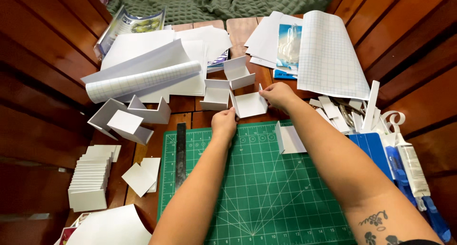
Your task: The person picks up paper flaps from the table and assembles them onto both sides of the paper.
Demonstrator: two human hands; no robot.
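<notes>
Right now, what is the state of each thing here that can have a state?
Left hand: grip closed on the white folded foam-board corner piece.
Right hand: pinching that piece's upper edge.
White gridded sheet roll: partly rolled.
Stack of white square cards: piled, untouched.
Black metal ruler: flat on the green cutting mat.

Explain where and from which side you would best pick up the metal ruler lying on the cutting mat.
The ruler lies flat along the left edge of the green mat, its length running away from the person. Probably best: come from above and pinch its two long edges near the middle with the fingers. It is thin and flat, so tilting one edge up first may help.
</notes>
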